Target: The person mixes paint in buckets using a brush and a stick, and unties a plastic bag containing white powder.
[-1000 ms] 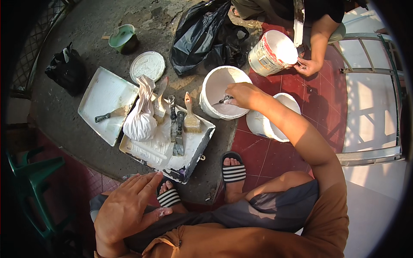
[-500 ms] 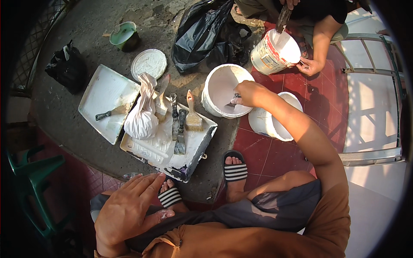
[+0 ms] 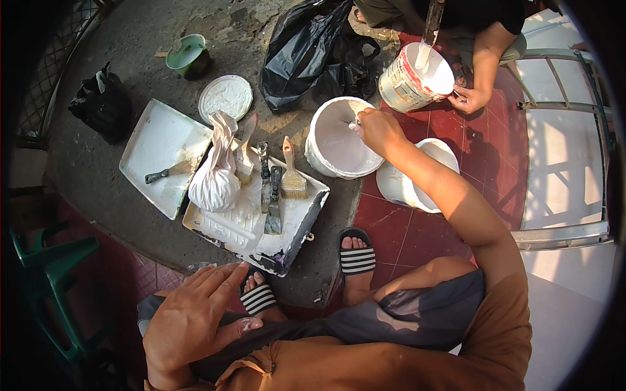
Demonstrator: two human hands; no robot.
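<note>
My right hand [image 3: 378, 133] grips a small tool [image 3: 354, 123], likely a scraper, at the upper inside of a white bucket [image 3: 332, 143] coated with pale paste. My left hand [image 3: 199, 313] hovers above my leg at the lower left, fingers stretched out and holding nothing, white smears on the thumb. Beside the bucket, a paint tray [image 3: 244, 249] bears a tied pale cloth bundle [image 3: 213, 189], putty knives [image 3: 273, 218] and brushes [image 3: 293, 186]. A second tray [image 3: 147, 150] has a scraper [image 3: 160, 175] on it. Another white bucket [image 3: 401, 189] stands behind my right forearm.
A co-worker's hand [image 3: 466, 101] holds a red-rimmed bucket [image 3: 407, 85] with a coated stick [image 3: 430, 29] in it. Around lie black bags [image 3: 293, 65], a lid [image 3: 225, 98] and a green container [image 3: 182, 62]. A green chair [image 3: 52, 254] is left; a metal ladder [image 3: 561, 234] is right.
My right hand has moved up toward the bucket's back rim. The co-worker's stick has shifted and now dips lower into the red-rimmed bucket. My left hand is nearly unchanged.
</note>
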